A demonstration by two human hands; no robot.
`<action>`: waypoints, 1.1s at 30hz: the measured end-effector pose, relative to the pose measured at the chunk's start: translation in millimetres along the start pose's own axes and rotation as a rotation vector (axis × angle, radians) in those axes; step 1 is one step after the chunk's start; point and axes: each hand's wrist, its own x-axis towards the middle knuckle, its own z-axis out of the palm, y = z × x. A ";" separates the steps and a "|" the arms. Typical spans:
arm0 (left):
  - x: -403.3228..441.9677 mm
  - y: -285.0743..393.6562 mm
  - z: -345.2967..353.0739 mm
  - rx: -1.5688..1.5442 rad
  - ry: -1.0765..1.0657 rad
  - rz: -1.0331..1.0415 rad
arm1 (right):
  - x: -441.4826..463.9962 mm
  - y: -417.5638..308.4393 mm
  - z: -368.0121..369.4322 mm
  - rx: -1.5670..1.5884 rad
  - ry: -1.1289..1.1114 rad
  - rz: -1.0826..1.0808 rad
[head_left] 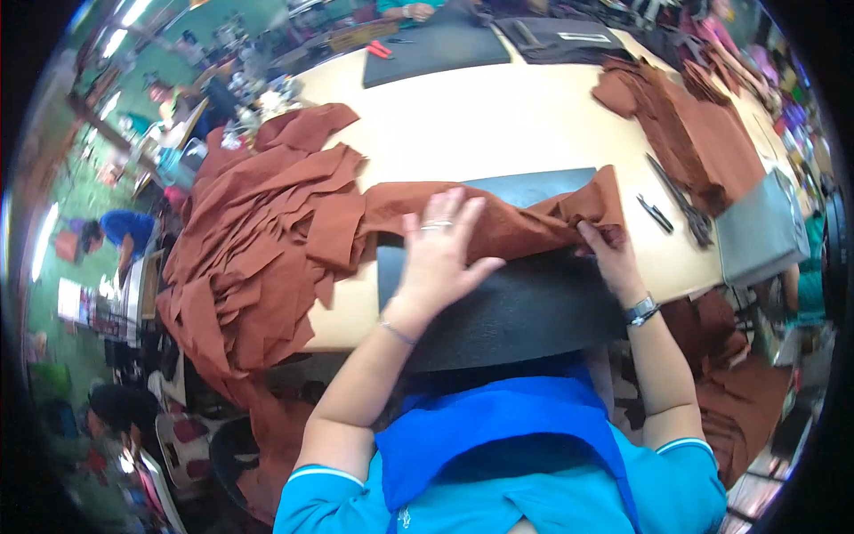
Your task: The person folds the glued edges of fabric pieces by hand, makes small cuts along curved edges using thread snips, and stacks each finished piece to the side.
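"Brown cloth strip (511, 222), just one: where is it?"
"Across the one black mat (511, 311)."
"And the two hands?"
"Left hand (442, 233) spread palm-down on the strip; right hand (608, 249) pinching its lower edge near the right end."
"Around the mat?"
"One heap of brown pieces (258, 240) left of it, too jumbled to count; right of it, one small cutter (656, 214), one dark pair of scissors (685, 203), one grey box (763, 227)."

Bright tabletop glare, fisheye-curved edges, slightly soft, dark corners.
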 end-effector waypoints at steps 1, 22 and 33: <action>-8.7 -17.5 4.6 0.049 -0.056 -0.062 | -1.6 1.3 -18.5 -0.052 0.022 0.014; 24.1 -67.9 -56.3 -0.837 0.020 -0.638 | 16.7 -126.3 -43.2 0.530 -0.080 -0.204; -48.0 -28.9 1.5 -0.128 -0.151 -0.066 | 19.4 -0.1 -35.5 -0.768 0.100 -0.457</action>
